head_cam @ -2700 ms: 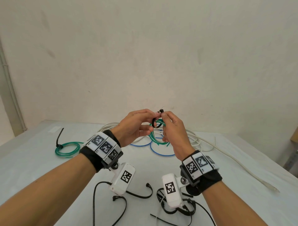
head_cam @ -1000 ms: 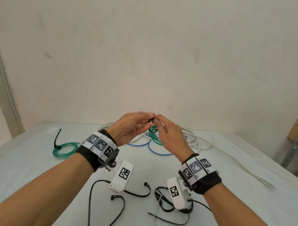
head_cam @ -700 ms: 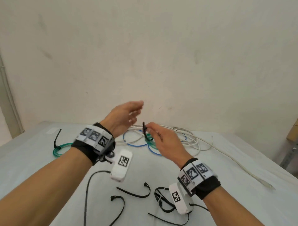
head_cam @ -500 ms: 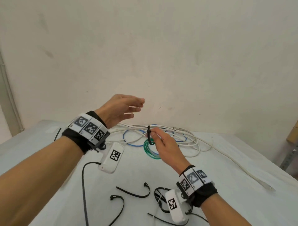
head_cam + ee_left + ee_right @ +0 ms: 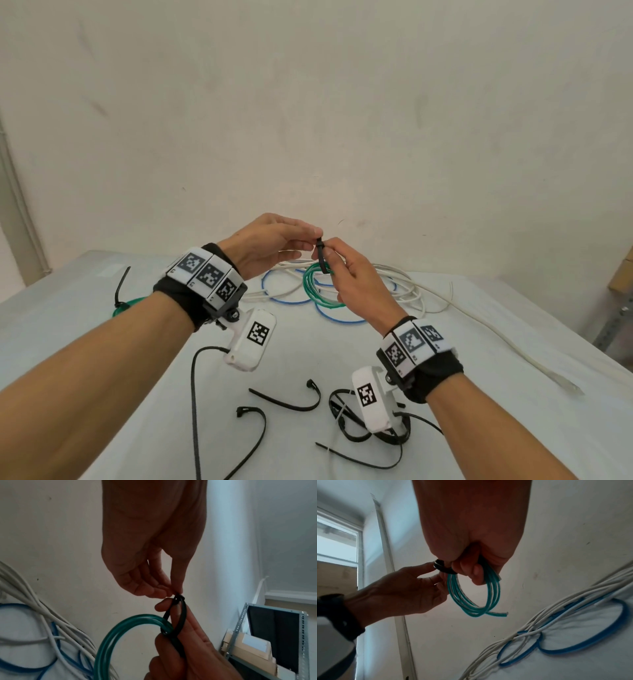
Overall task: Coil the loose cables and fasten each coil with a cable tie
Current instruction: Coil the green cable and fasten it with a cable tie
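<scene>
The green cable coil (image 5: pixel 473 595) is showing a glossy, smooth plastic sheath. The black cable tie (image 5: pixel 178 615) is looking like matt plastic, and the table (image 5: pixel 479 428) is wearing pale cloth.

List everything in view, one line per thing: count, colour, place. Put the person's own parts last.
green coil: one, green, held up in the right hand.
black cable tie: one, black, looped round the green coil, between both hands.
tied green coil: one, green with a black tie, far left of the table, partly hidden.
blue cable: looped, blue, on the table behind the hands.
white cables: several, white, tangled with the blue cable.
loose cable ties: several, black, near edge of the table.
table: one, pale grey.
left hand: pinches the tie's head.
right hand: grips coil and tie.
</scene>
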Available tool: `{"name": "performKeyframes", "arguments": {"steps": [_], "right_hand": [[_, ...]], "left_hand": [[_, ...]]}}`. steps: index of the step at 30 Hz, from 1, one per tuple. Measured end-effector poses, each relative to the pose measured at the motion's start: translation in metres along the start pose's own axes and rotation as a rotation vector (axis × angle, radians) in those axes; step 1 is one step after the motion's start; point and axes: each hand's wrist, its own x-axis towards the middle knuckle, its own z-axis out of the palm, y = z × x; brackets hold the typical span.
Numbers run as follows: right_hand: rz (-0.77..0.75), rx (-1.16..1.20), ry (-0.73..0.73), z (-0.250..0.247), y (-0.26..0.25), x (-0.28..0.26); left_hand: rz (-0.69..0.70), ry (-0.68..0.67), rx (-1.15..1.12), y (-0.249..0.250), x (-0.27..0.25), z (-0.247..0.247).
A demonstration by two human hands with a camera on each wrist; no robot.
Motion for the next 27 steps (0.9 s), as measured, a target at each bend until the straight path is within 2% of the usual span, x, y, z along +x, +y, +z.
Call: {"name": "performKeyframes", "arguments": {"steps": [5,8,12,15,18,21,23,27], "right_hand": [[-0.067,-0.114,-0.018,-0.005,-0.006,0.002],[-0.048,-0.091,-0.022,-0.007,-0.013,0.006],[0.133,0.148,-0.019,-0.007,-0.015,0.006],[0.253,0.288,-0.066,-0.007,-0.016,0.003],[0.189,0.148,-0.108,-0.005,-0.013,0.006],[0.067,-0.262,-0.261,0.008,0.006,-0.007],[0.129,-0.261,-0.243,0.014,0.025,-0.024],[0.281,0.042,-0.072,0.007,0.033,-0.018]], "left_hand": [[0.079,0.145,-0.119,0.01,0.005,0.003],[0.129,0.18,-0.159,0.011,0.004,0.008],[0.19,0.157,-0.132,0.009,0.0,0.009],[0.29,0.143,-0.03,0.011,-0.005,0.011],[0.408,0.166,0.077,0.017,-0.006,0.019],[0.529,0.371,-0.119,0.05,-0.003,0.008],[0.558,0.345,-0.095,0.079,-0.006,0.0],[0.51,0.211,0.148,0.085,-0.018,0.001]]}}
